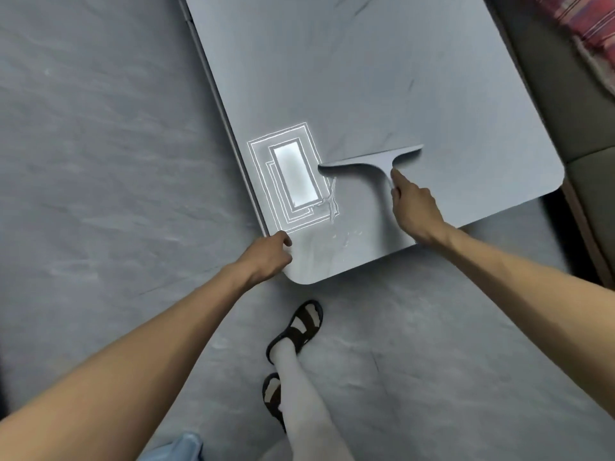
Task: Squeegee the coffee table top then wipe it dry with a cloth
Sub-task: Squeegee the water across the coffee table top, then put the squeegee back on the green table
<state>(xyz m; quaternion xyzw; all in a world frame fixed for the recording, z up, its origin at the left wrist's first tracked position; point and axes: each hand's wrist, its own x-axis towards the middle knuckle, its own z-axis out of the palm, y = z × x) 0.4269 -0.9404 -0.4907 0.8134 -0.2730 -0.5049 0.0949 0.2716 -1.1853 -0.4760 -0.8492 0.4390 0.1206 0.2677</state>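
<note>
Nearest, black sandals (296,331) on the gray floor (100,161). Left hand (269,254) curled over the near corner of the gray desk (366,78). Right hand (412,204) wrapped around the gray squeegee (376,161), blade flat on the wet, shiny desk. No words anywhere.

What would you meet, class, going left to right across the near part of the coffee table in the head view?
left hand on the table's corner edge → bright light reflection → squeegee → right hand gripping its handle → bare coffee table → sofa
</note>
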